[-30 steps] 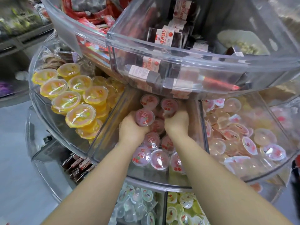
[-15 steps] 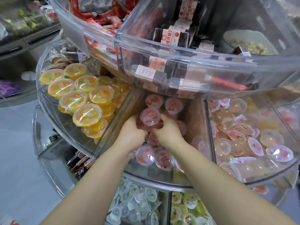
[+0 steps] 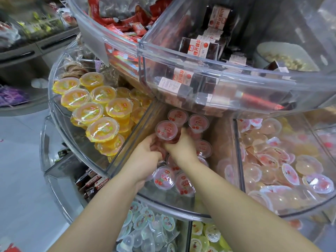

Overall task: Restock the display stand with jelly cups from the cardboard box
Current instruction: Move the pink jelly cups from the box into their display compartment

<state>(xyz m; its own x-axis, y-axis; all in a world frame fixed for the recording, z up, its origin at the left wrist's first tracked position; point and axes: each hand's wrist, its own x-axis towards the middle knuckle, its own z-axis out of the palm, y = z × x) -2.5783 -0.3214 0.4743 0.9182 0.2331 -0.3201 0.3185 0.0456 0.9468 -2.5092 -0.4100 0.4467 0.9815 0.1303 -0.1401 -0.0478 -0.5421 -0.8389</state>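
Both my hands reach into the middle compartment point(image 3: 127, 157) of the clear round display stand. My left hand point(image 3: 145, 153) and my right hand point(image 3: 180, 146) together grip a red jelly cup point(image 3: 166, 130) from either side, on top of other red cups. More red jelly cups stand behind it point(image 3: 177, 116), to its right point(image 3: 198, 122) and in front near the rim point(image 3: 164, 177). The cardboard box is out of view.
Yellow jelly cups point(image 3: 101, 130) fill the compartment to the left, pale pink small jellies point(image 3: 272, 160) the one to the right. The upper tier point(image 3: 200, 73) with dark snack packets overhangs the hands. A lower tier holds clear jellies point(image 3: 145, 230). Grey floor point(image 3: 21, 179) lies at left.
My right hand moved left from the back cups and met my left hand around the top red cup. The camera has shifted a little nearer and to the left.
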